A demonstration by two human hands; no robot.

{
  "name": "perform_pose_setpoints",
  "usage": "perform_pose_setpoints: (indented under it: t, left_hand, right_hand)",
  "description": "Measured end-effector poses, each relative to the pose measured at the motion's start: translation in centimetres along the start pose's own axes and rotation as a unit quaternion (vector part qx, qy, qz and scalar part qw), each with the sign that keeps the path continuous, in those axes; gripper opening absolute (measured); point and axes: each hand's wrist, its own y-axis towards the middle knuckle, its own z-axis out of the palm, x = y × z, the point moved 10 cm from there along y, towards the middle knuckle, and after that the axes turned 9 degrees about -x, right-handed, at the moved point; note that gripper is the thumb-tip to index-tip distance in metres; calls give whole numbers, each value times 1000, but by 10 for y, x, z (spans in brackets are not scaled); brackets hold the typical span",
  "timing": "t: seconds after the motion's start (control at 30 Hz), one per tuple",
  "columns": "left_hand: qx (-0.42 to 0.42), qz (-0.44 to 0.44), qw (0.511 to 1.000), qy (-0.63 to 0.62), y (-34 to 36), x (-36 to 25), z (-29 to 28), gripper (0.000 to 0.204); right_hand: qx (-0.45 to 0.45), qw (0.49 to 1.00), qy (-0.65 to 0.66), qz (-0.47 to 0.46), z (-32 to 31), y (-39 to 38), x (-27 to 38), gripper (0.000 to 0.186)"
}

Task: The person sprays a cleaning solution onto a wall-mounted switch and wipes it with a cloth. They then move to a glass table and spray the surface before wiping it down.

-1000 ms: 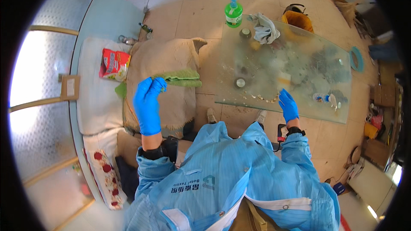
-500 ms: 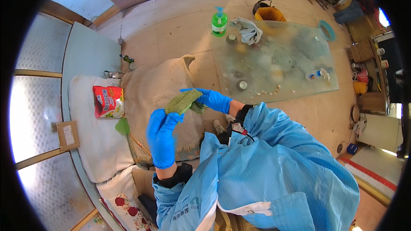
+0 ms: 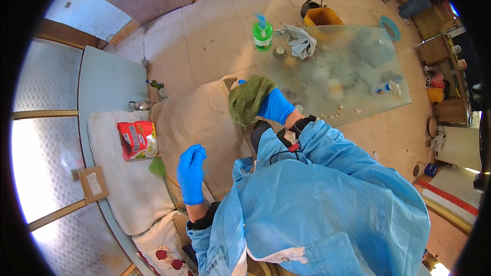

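A green cloth (image 3: pixel 249 98) hangs bunched over the fingers of my right hand (image 3: pixel 276 106), which grips it near the close corner of the glass tabletop (image 3: pixel 358 71). Blue gloves cover both hands. My left hand (image 3: pixel 191 175) is off the cloth, over the near left side of a beige covering (image 3: pixel 192 117). Its fingers are bent and pressed together, with nothing visible in them. On the tabletop stand a green pump bottle (image 3: pixel 263 37), a crumpled grey-blue cloth (image 3: pixel 298 41) and a small round jar (image 3: pixel 279 51).
To my left, a red packet (image 3: pixel 137 140) lies on a pale cushion (image 3: pixel 115 174), with a cardboard piece (image 3: pixel 93 184) beside it. A clear bottle (image 3: pixel 381 89) and scattered crumbs (image 3: pixel 335 112) rest on the glass. Beyond it are a yellow bucket (image 3: pixel 323 17) and a blue basin (image 3: pixel 391 28).
My left hand has let go of the green cloth and moved down. My right hand has carried the cloth right and farther away, where it is now bunched up. The view has shifted slightly.
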Motion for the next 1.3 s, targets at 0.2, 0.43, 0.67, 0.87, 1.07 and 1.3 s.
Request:
perform_pose_setpoints:
  t: [0.2, 0.43, 0.67, 0.87, 1.07, 1.3]
  left_hand:
    - [56, 63, 993, 80, 107, -35, 48, 37]
    - [195, 210, 958, 17, 237, -97, 232, 62]
    - [245, -93, 951, -162, 325, -100, 312, 48]
    - [269, -32, 949, -163, 382, -154, 369, 37]
    - [279, -18, 950, -142, 490, -171, 414, 37]
    - [298, -55, 952, -37, 580, -107, 449, 38]
  right_hand:
    - [126, 917, 377, 40, -32, 82, 16, 37]
    - [-2, 882, -451, -134, -78, 164, 83, 44]
    - [-54, 997, -46, 6, -96, 202, 134, 60]
    - [-100, 972, -121, -175, -145, 171, 223, 60]
    - [-483, 866, 50, -122, -303, 53, 204, 58]
    - [-662, 695, -275, 54, -423, 40, 142, 87]
